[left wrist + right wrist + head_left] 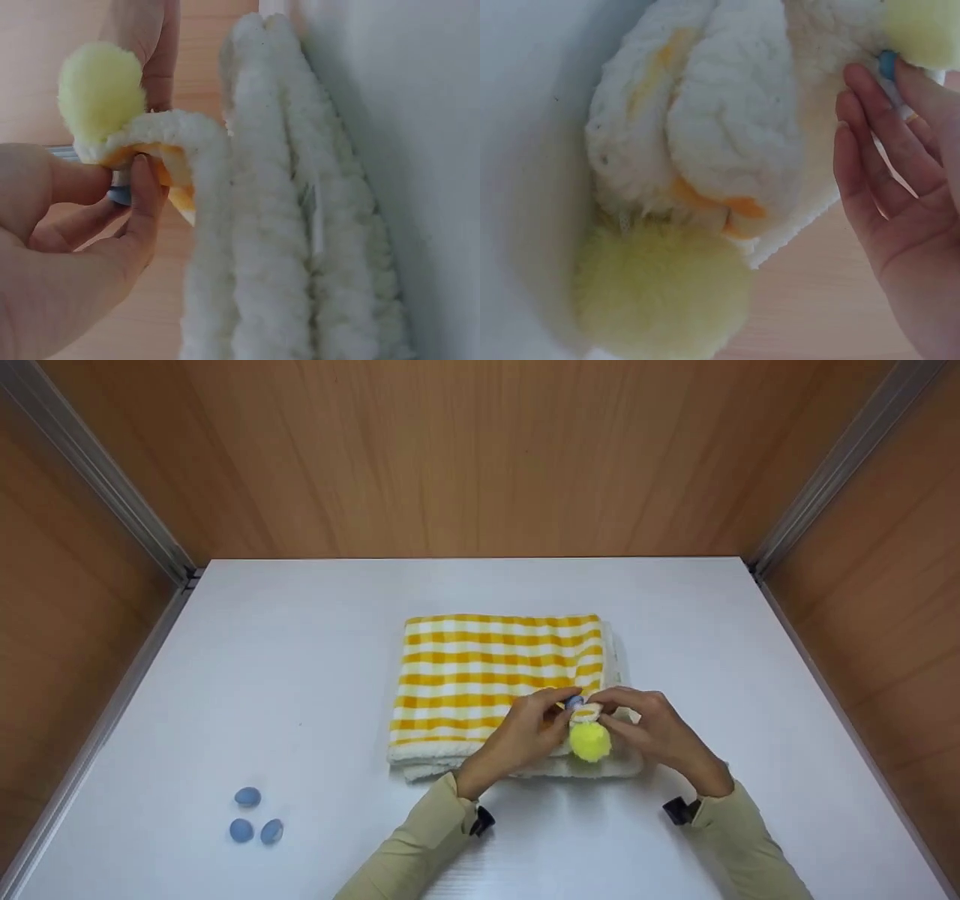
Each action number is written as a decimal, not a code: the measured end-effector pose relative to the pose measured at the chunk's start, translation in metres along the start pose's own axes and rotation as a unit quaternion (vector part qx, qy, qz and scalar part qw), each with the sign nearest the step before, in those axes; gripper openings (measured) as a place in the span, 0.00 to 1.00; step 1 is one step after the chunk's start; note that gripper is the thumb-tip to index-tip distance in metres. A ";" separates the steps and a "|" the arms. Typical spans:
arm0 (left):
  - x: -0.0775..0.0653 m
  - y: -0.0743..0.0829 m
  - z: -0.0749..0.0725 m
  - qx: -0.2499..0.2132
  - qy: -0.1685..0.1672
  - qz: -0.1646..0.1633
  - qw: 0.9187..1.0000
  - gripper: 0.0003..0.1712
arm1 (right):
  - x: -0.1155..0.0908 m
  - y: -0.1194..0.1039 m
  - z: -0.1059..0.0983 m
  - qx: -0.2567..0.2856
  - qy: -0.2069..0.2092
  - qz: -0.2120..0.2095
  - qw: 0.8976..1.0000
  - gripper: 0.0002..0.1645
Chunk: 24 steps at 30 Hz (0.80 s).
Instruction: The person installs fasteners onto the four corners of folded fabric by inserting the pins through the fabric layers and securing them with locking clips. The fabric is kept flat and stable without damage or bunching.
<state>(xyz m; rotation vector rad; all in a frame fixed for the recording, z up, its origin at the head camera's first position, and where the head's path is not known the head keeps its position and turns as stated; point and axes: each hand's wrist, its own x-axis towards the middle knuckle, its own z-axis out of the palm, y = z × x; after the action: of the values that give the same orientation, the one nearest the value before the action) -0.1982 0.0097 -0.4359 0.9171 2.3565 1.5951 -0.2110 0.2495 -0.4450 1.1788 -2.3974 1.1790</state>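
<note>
My left hand (529, 731) pinches a small blue, round-headed clip (574, 702) at the near right corner of a folded yellow-and-white checked blanket (472, 660). In the left wrist view, thumb and finger hold the pale stem of this clip (120, 193) below the fleecy edge (169, 127). My right hand (652, 727) grips the blanket corner from the other side. Its thumb and fingertips lie close about the blue head (887, 65) in the right wrist view. A fluffy yellow pompom (590, 741) hangs at that corner.
Three blue round pieces (247, 796) lie apart on the white tabletop (300, 660), at the near left. A second pompom (664, 289) shows in the right wrist view, beside the stacked fleece folds. Wood-grain panels (480, 457) close off the back and both sides.
</note>
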 end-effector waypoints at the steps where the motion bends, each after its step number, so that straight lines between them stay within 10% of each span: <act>1: -0.001 0.001 -0.001 0.015 -0.013 0.001 1.000 0.24 | 0.000 -0.001 0.000 -0.001 0.003 0.010 1.000 0.19; 11: -0.003 0.003 -0.007 0.115 -0.032 0.002 0.993 0.38 | 0.006 -0.003 0.004 -0.015 0.039 0.064 0.997 0.14; 18: 0.006 -0.002 -0.015 0.096 0.081 0.035 0.992 0.22 | 0.042 -0.005 0.005 -0.014 0.055 0.070 0.996 0.06; 24: 0.009 -0.007 -0.029 0.126 0.211 0.018 0.969 0.14 | 0.079 -0.006 0.005 -0.017 0.053 0.074 0.996 0.08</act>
<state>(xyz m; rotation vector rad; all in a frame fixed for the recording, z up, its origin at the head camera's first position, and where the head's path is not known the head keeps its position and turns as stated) -0.2215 -0.0096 -0.4280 0.7205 2.9025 1.6671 -0.2571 0.1985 -0.4051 0.9184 -2.4493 1.2062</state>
